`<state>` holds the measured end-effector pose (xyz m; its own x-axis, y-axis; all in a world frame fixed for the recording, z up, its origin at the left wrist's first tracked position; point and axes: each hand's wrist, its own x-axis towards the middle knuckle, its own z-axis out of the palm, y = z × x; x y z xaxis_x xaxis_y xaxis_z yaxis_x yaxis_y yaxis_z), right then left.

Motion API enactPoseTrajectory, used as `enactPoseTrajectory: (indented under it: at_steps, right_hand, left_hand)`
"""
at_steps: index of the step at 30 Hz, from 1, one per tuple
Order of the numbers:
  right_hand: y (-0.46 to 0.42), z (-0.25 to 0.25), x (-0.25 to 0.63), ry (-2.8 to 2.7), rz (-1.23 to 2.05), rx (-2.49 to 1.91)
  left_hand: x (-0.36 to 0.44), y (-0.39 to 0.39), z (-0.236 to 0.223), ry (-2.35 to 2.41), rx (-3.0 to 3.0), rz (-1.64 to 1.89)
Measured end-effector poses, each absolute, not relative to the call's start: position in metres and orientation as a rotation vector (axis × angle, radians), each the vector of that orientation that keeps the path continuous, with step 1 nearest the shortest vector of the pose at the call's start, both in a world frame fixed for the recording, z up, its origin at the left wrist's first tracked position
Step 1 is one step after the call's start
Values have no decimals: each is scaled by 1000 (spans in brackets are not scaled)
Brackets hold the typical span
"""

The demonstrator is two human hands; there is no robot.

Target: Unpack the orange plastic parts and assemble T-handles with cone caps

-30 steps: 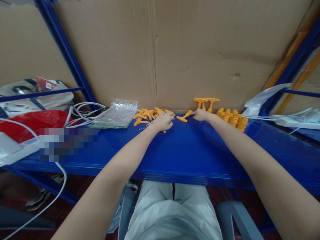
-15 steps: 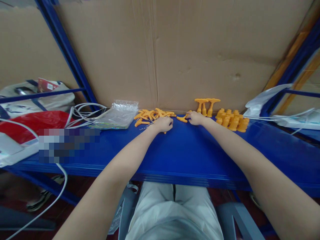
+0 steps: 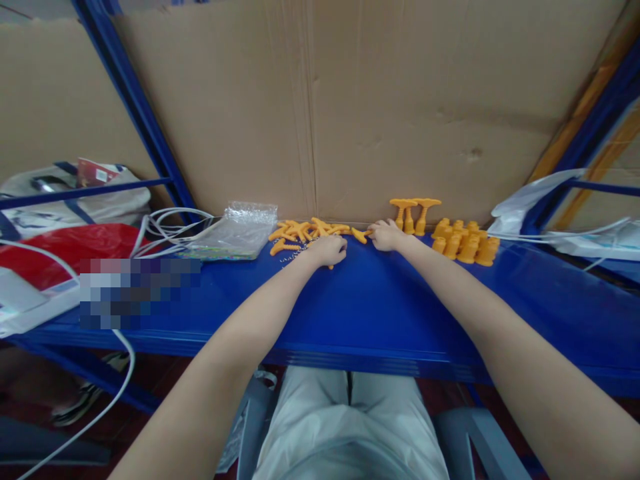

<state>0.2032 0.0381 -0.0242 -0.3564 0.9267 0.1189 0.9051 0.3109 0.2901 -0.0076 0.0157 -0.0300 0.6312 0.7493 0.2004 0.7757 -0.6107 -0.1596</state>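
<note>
My right hand (image 3: 386, 235) has its fingers closed on the stem end of an orange T-shaped handle (image 3: 359, 235), which lies low over the blue table. My left hand (image 3: 330, 250) is curled shut at the front of a heap of orange T-shaped pieces (image 3: 300, 231); a speck of orange shows under its fingers, but what it grips is hidden. Small metal bits, perhaps screws, (image 3: 291, 259) are scattered beside that hand. Behind my right hand, several T-topped orange pieces (image 3: 423, 215) stand upright. To their right is a cluster of short orange stubby parts (image 3: 467, 248).
A stack of clear plastic bags (image 3: 235, 233) lies left of the heap. White cables (image 3: 170, 220), a red bag (image 3: 70, 247) and a cloth bag (image 3: 115, 193) fill the far left. Cardboard (image 3: 360, 120) walls off the back of the blue table (image 3: 360, 307).
My right hand has shifted slightly left, and the T-shaped handle in its fingers has turned and moved left. My left hand has stayed nearly where it was.
</note>
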Motion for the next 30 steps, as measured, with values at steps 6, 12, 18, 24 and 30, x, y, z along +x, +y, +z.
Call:
enactPoseTrajectory:
  at_steps: [6,12,18,24,30]
  right_hand:
    - [19,-16,202,2509,562,1797]
    - [13,-18,210,2371,377,2147]
    - [14,-30,234,2421,227,2209]
    - [4,-44,269,2728,207,1976]
    - [-2,-53,269,2729,179,2089]
  left_hand:
    - [-7,17,-32,-1244,-2632,-200]
    - [-6,15,-29,-1250,-2656,-169]
    - [-6,13,-28,-1253,-2652,-154]
    - [-7,15,-29,-1212,-2654,-249]
    - [-9,12,-27,-1260,-2577,-293]
